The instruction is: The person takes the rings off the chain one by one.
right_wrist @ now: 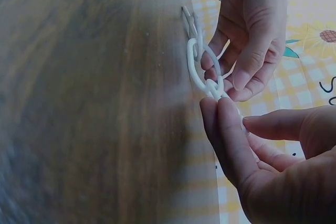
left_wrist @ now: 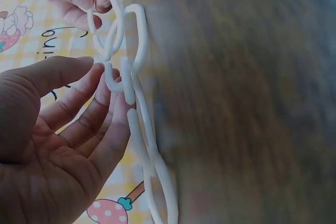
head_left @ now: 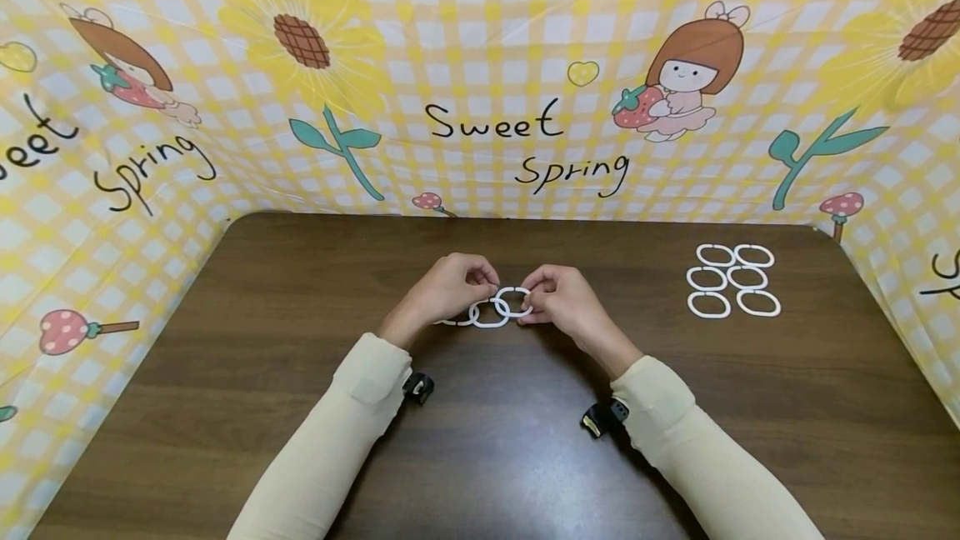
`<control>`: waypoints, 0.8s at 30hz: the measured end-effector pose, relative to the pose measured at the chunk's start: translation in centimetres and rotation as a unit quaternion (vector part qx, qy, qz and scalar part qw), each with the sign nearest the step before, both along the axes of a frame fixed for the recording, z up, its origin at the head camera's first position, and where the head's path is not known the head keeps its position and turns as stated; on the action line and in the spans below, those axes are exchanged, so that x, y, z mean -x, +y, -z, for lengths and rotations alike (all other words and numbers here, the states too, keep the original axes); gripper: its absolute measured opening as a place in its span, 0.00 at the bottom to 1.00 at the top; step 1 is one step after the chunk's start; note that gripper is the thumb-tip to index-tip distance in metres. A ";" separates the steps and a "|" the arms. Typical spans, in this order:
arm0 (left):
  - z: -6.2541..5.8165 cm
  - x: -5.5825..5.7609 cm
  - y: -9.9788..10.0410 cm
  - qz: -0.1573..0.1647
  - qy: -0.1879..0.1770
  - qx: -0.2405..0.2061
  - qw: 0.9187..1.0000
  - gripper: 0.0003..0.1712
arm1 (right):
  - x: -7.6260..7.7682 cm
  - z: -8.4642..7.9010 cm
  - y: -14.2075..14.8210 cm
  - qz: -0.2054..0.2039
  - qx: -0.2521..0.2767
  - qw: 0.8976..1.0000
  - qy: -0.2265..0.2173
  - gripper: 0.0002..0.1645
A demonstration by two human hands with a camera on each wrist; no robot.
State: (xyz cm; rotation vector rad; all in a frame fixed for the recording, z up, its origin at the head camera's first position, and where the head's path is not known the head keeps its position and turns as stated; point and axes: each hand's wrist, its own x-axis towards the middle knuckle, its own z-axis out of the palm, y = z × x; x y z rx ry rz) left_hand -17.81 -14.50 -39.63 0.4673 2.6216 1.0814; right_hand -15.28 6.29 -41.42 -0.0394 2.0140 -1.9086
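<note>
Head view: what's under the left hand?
The white chain runs in under the left hand; its right part shows, its left end is covered, as is the table directly beneath.

yellow-checked cloth [head_left: 480,40] printed with flowers [head_left: 302,42] hangs behind a dark wood-grain table [head_left: 495,407] catching pale glare [head_left: 543,494].

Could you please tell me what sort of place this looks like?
Probably a tabletop work booth: a brown table with printed cloth around three sides, and white links set out in rows.
</note>
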 end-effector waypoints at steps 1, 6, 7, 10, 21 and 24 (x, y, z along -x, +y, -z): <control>0.0 0.0 -0.1 -0.001 -0.001 0.001 1.000 0.05 | 0.0 0.0 0.0 0.001 -0.001 1.000 0.000 0.15; -0.2 -0.2 -0.3 -0.001 -0.006 -0.001 1.000 0.05 | 0.0 0.0 0.0 0.002 -0.006 1.000 -0.001 0.15; -0.2 -0.3 -0.4 -0.001 -0.008 -0.003 1.000 0.05 | 0.0 0.0 0.0 0.003 -0.005 1.000 -0.001 0.15; -0.1 -0.3 -0.6 0.001 -0.009 -0.003 1.000 0.05 | -0.1 0.0 0.1 0.002 -0.002 1.000 0.000 0.15; 0.0 -0.6 -1.2 -0.001 -0.010 0.007 1.000 0.04 | -0.1 0.0 0.3 0.007 -0.003 1.000 0.000 0.16; 0.1 -0.5 -1.3 -0.002 -0.017 0.006 1.000 0.03 | -0.1 0.0 0.4 0.008 -0.003 1.000 0.000 0.16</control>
